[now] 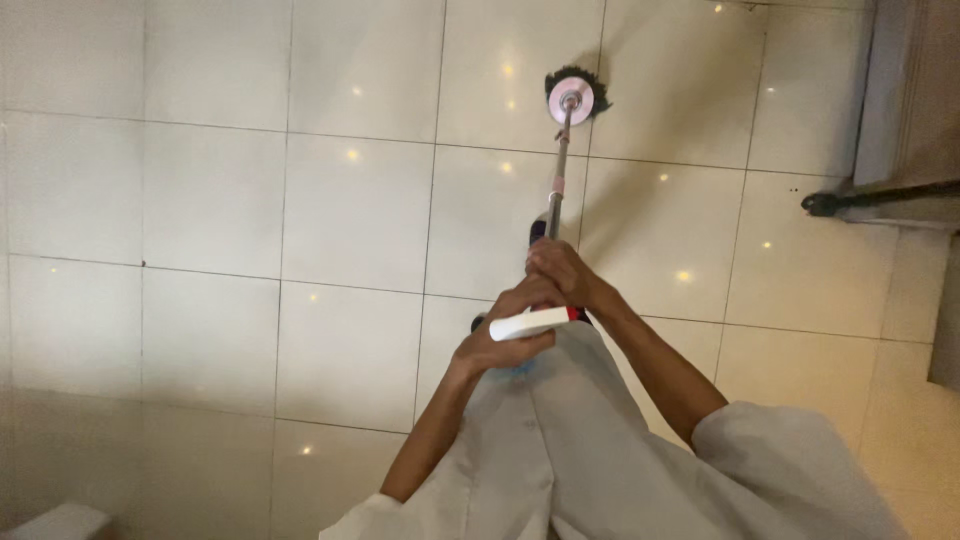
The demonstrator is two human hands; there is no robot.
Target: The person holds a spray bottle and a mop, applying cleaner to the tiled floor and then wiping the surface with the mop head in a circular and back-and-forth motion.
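1. The person stands on a glossy floor (220, 200) of large cream tiles and looks straight down; small ceiling lights glint off the tiles as bright dots.
2. Both hands meet on a mop in front of the body. The right hand (562, 272) sits higher up the pole, its fingers closed around the shaft.
3. The left hand (505, 335) is just below and touching the right one, its fingers curled around a white grip (532, 322) at the near end of the mop, which carries a narrow red band at one end.
4. The metal pole (558, 175) runs away from the hands, slightly tilted, up to the mop head (572, 95).
5. The mop head is a round pale disc with a dark fringe of strands showing around its edge; it rests on the floor well apart from the person's body, close to a tile joint.
6. A dark shape (538, 230) beside the pole, just above the right hand, may be a shoe or a fitting of the pole; the view is too dim to tell.
7. The person wears a loose pale grey garment (600, 450) with wide sleeves; both forearms are bare.
8. At the right edge, a dark foot-like piece (822, 204) sticks out from under a grey frame (885, 90).
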